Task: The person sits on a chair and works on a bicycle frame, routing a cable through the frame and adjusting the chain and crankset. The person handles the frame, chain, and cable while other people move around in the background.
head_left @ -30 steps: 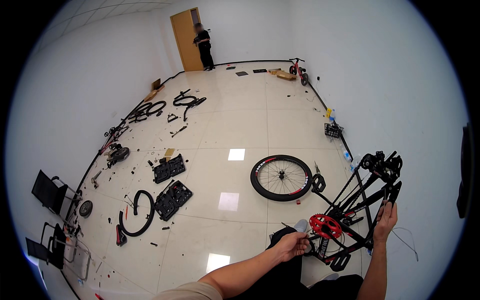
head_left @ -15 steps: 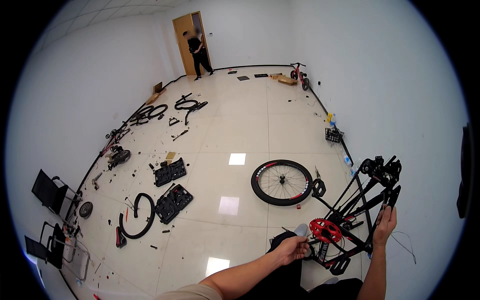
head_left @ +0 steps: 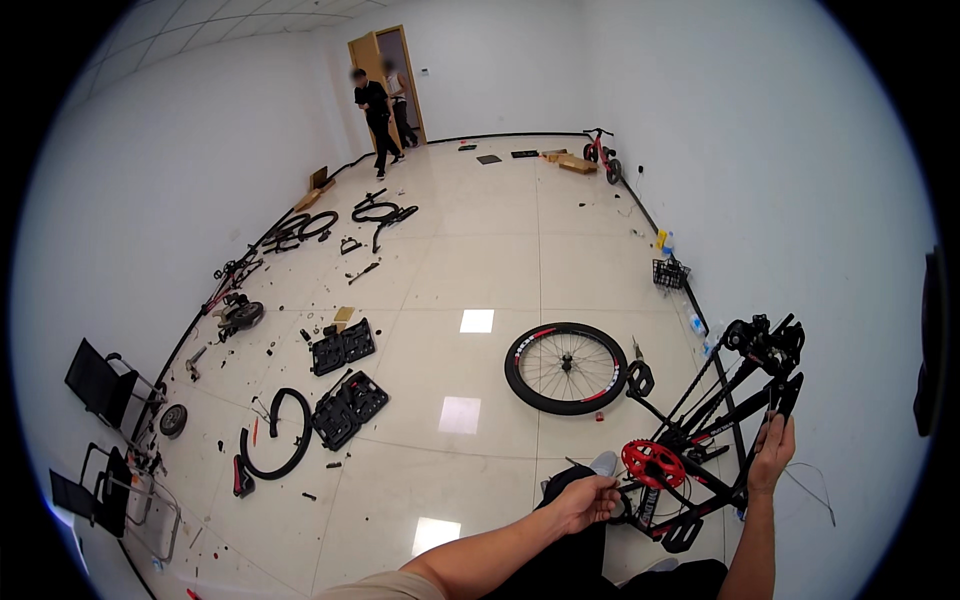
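A black bicycle frame (head_left: 742, 406) leans at the right, with a red chainring (head_left: 640, 452), a chain and two black pedals attached. My right hand (head_left: 772, 455) is closed around a black part of this frame, on the wall side. My left hand (head_left: 588, 503) is beside the chainring, its fingertips pinched together. Whatever may be between those fingertips is too small to make out. A thin loose cable (head_left: 817, 488) curves out past my right hand. Left of the frame, a spoked wheel with a black tyre (head_left: 518, 372) lies flat on the floor.
Two open black tool cases (head_left: 350, 408) lie left of centre beside a loose tyre (head_left: 302, 440) and a saddle (head_left: 242, 477). Folding chairs (head_left: 105, 385) line the left wall. A wire basket (head_left: 668, 273) stands by the right wall. Two people are near the door (head_left: 365, 55).
By the far door, the person in black has stepped into the room, and a second person now shows more clearly in the doorway. My hands keep nearly the same places on and beside the bicycle.
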A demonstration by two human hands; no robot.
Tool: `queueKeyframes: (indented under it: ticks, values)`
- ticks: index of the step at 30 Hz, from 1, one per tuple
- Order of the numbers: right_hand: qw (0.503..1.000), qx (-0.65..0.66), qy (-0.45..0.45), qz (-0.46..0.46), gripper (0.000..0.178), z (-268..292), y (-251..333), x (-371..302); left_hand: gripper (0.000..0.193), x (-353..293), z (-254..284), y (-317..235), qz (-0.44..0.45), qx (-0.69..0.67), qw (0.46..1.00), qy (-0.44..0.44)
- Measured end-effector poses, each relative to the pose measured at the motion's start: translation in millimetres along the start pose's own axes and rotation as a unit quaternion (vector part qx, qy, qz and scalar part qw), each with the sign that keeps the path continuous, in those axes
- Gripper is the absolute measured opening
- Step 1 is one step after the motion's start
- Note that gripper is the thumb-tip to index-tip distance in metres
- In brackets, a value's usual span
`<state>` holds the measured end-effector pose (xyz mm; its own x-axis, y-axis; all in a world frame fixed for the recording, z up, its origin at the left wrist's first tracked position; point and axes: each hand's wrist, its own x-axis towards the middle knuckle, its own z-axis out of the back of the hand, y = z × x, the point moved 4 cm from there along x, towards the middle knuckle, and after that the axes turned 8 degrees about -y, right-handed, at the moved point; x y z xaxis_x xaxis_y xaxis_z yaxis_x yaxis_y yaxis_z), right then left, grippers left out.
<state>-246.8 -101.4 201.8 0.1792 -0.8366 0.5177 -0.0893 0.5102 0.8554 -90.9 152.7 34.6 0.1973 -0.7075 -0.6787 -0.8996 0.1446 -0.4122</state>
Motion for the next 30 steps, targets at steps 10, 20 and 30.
queueKeyframes:
  ticks: [10,20,30]
  values:
    - [1.000,0.006,0.004,-0.006,0.028,0.4,0.8,1.4,0.015,-1.8,-1.3,-0.7,0.002,-0.002,1.000,-0.001]
    - [0.999,0.018,0.040,-0.028,0.022,2.9,0.9,8.6,0.015,-1.8,0.2,1.7,0.001,-0.008,1.000,-0.004]
    - [0.993,-0.026,0.068,-0.098,0.009,-12.8,7.1,42.9,0.017,2.1,18.4,16.4,-0.001,-0.004,1.000,0.010]
